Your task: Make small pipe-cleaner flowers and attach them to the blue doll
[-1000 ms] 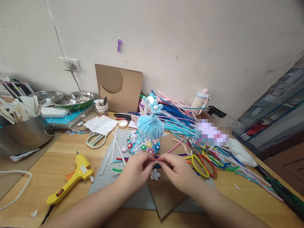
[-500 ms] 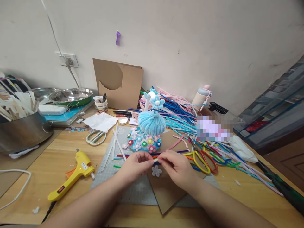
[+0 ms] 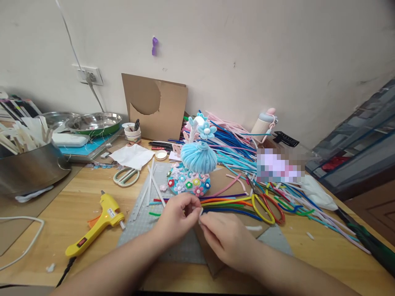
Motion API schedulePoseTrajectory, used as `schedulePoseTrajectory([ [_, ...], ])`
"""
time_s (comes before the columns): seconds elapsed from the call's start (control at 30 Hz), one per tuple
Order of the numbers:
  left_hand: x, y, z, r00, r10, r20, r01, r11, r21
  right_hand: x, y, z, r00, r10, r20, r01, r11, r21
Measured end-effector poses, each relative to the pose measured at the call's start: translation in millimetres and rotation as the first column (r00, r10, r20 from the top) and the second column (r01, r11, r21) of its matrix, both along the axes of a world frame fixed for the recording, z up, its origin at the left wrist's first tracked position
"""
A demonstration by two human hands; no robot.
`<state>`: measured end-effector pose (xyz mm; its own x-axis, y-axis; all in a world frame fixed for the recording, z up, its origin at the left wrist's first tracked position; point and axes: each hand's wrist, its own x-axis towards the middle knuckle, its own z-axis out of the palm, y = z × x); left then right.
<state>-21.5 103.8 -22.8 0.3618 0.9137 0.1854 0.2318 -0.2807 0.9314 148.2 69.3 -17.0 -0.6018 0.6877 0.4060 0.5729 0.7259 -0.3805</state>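
Note:
My left hand [image 3: 182,213] is closed in a pinch, its fingertips meeting those of my right hand [image 3: 226,236]. Between them shows a small bit of white pipe cleaner [image 3: 201,211]; a white length [image 3: 253,228] sticks out beyond my right hand, and whether it is the same piece I cannot tell. Just behind the hands lie coloured pipe cleaners [image 3: 228,201]. Farther back stands a lamp-like craft piece with a pleated light-blue shade [image 3: 199,157] and a flower-covered base [image 3: 188,183]. Below the hands is a cardboard sheet [image 3: 206,246] on a grey cutting mat [image 3: 179,250].
To the left lie a yellow glue gun [image 3: 101,224] and pale-handled scissors [image 3: 126,176]. At right are scissors with yellow and red handles [image 3: 268,207] and a large heap of pipe cleaners [image 3: 234,144]. A metal pot [image 3: 33,168] of sticks stands far left.
My right hand has turned and come lower and nearer, over where the pale flower lay; that flower is now out of sight. A white length now shows right of the hand. The view shifted slightly.

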Motion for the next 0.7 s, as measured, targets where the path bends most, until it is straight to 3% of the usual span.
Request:
schedulePoseTrajectory([
  [0.07,-0.2,-3.1,1.8,0.996,-0.047,-0.07,0.055,0.991,0.123,3.5,2.1,0.7,0.988,-0.046,-0.149,0.042,0.999,-0.031],
  [0.17,0.0,-6.7,5.8,0.99,-0.125,-0.06,0.133,0.976,0.173,8.1,9.4,-2.1,0.933,-0.175,-0.316,0.153,0.984,-0.094],
  [0.37,-3.2,-5.5,5.8,1.0,0.0,0.003,0.0,0.979,0.204,6.4,10.0,-2.0,0.997,-0.064,-0.054,0.063,0.998,-0.019],
  [0.5,-4.7,-5.0,3.1,0.998,0.029,-0.059,-0.01,0.956,0.292,6.4,4.8,2.9,0.994,0.073,-0.087,-0.068,0.996,0.051],
  [0.57,-4.1,-6.2,3.2,0.996,-0.002,-0.094,0.034,0.941,0.336,7.3,4.8,3.2,0.981,0.046,-0.188,-0.035,0.997,0.062],
  [0.7,-1.9,-9.0,5.1,0.993,-0.074,-0.096,0.104,0.929,0.357,8.6,9.9,0.7,0.947,-0.148,-0.284,0.155,0.988,0.003],
])
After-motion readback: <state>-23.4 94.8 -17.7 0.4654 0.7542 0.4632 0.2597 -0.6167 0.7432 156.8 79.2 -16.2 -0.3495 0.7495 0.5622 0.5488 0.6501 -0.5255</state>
